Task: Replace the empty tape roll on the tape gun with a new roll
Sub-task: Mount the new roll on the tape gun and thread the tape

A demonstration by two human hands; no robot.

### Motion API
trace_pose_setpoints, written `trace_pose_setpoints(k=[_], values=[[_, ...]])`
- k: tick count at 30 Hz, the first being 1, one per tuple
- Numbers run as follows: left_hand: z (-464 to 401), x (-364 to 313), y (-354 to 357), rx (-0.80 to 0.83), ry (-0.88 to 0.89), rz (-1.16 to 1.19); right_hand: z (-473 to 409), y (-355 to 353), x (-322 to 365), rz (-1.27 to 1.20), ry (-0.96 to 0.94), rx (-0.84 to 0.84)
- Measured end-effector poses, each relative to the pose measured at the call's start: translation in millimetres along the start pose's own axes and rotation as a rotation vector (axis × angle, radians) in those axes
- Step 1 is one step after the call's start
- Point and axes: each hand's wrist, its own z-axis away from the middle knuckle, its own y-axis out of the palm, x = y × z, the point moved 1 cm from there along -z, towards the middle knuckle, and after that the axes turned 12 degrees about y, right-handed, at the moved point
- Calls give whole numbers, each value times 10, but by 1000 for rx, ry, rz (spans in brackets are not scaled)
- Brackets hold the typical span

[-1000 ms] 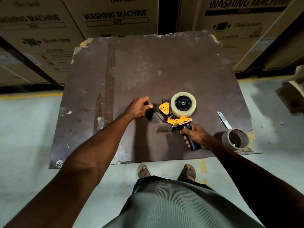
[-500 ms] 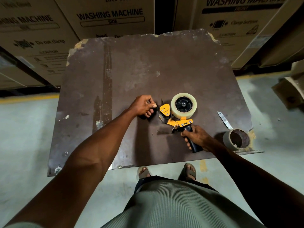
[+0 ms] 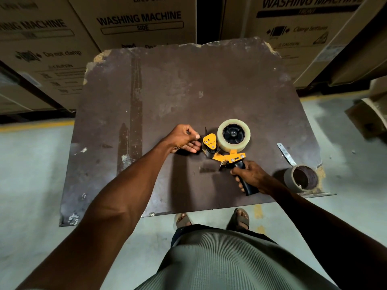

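Observation:
A yellow and black tape gun (image 3: 225,154) lies on its side on the dark brown table (image 3: 167,84). A full roll of clear tape (image 3: 233,133) sits on its black hub. My right hand (image 3: 250,174) is wrapped around the black handle. At the gun's front end my left hand (image 3: 184,139) has its fingertips pinched together right beside the yellow guard; the clear tape end between them is too faint to make out. The empty brown cardboard core (image 3: 302,178) rests at the table's right front corner.
A short metal strip (image 3: 285,153) lies just behind the empty core. Large washing machine cartons (image 3: 138,21) stand close behind the table. A smaller carton (image 3: 368,114) sits on the floor to the right. My sandalled feet are under the front edge.
My left hand has moved right, from a short distance off the gun's front to right against the yellow guard, with the fingers curling in. The right hand keeps its grip on the handle.

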Motion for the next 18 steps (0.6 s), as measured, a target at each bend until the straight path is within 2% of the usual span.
trace_pose_setpoints(k=[12,18], values=[[72,-23,75,-32,-43,90,11,-11,5,10,-10,3],[172,54,109,-87,-40,240,10,-21,0,10,-8,4]])
